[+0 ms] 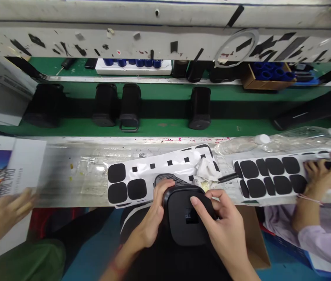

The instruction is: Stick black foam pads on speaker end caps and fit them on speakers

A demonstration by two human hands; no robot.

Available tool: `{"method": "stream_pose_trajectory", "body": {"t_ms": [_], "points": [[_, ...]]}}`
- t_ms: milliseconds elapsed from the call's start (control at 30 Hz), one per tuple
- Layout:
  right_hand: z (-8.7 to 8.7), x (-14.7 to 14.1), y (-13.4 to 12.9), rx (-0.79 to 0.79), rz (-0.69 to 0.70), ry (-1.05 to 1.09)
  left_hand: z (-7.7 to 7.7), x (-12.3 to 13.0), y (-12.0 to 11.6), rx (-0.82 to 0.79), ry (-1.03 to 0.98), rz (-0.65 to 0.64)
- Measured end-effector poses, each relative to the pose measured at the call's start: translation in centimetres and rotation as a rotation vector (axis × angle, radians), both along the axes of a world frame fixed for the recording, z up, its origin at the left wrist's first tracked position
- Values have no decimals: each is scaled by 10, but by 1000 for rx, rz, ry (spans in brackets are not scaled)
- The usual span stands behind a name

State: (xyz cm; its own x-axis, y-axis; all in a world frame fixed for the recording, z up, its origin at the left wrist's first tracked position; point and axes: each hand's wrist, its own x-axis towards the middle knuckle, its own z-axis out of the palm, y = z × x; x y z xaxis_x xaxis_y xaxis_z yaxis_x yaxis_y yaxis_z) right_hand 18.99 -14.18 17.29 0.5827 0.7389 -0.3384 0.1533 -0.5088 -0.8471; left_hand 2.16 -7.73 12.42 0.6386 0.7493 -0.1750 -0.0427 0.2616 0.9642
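A black device with a rounded square end, a small dark window in it and a mesh side is held at the bench's front edge. My left hand is wrapped round its left side, fingers on top. With thumb and fingers my right hand pinches a black rounded pad at the end's upper right, over part of the face. Just behind lies a white sticker sheet with black rounded pads and small black squares. Crumpled white paper rests on its right part.
Black speakers stand on the green belt. Clear bottles lie at the right, behind another pad sheet. A co-worker's hands hold a black object there. Another person's hand is by a printed box at left.
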Motion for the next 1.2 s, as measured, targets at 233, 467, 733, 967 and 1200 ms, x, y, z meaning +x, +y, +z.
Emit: {"method": "stream_pose_trajectory", "body": {"t_ms": [233,467,733,967,1200], "points": [[1,-6,4,66,-31,-65,-6,-3,4,98,21,-113],[-2,-5,4,140,-11,-157,-8,-2,4,121,25,-112],[-3,-3,4,156,46,-275,-7,0,5,80,17,-114],[-2,-4,4,151,56,-315,-6,2,5,50,25,-101],[-3,-4,6,135,52,-314,-7,2,7,47,32,-84]]}}
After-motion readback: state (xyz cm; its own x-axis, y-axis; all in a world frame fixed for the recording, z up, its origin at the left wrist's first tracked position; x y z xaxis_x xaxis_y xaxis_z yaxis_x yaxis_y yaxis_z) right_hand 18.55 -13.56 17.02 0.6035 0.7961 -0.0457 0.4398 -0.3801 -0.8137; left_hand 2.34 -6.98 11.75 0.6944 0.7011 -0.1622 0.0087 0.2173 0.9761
